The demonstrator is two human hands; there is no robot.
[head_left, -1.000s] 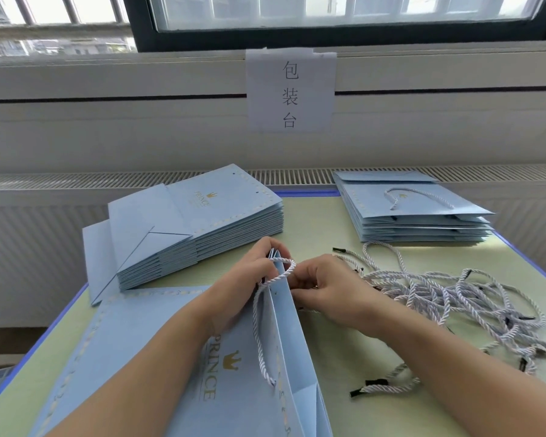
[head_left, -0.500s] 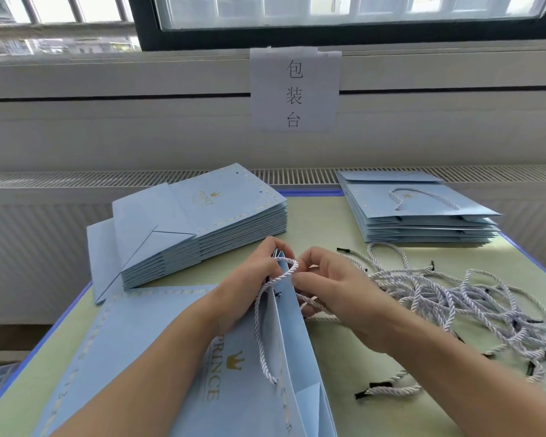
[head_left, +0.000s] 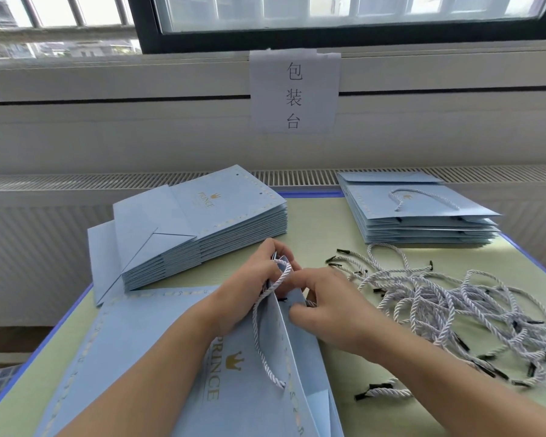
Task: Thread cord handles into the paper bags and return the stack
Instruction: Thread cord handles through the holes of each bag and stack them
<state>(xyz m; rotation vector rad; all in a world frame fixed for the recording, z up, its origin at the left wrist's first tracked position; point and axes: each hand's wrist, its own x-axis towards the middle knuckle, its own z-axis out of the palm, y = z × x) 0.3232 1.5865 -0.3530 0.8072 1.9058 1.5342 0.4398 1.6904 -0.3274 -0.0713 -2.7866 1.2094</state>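
Beneath a window, a pale green surface (head_left: 328,222) with a blue edge is set against a white radiator; a paper sign (head_left: 294,91) with three printed characters is taped to the wall above it. Seen from the head camera, a light blue paper bag (head_left: 158,348) printed with "PRINCE" is laid flat at the near edge, its upper panel raised at the mouth. The raised panel's top edge is gripped by the left hand (head_left: 249,291), fingers curled round it, and a white twisted cord handle (head_left: 260,329) is looped down from that edge over the bag's face. The right hand (head_left: 331,307) is held against the panel's other side, its fingers pinched on a cord end at the panel. A stack of unthreaded bags (head_left: 221,228) is placed behind on the left, a stack of finished bags (head_left: 420,216) with a handle showing behind on the right. A tangle of loose cords (head_left: 448,307) with black tips is spread just right of the hands.
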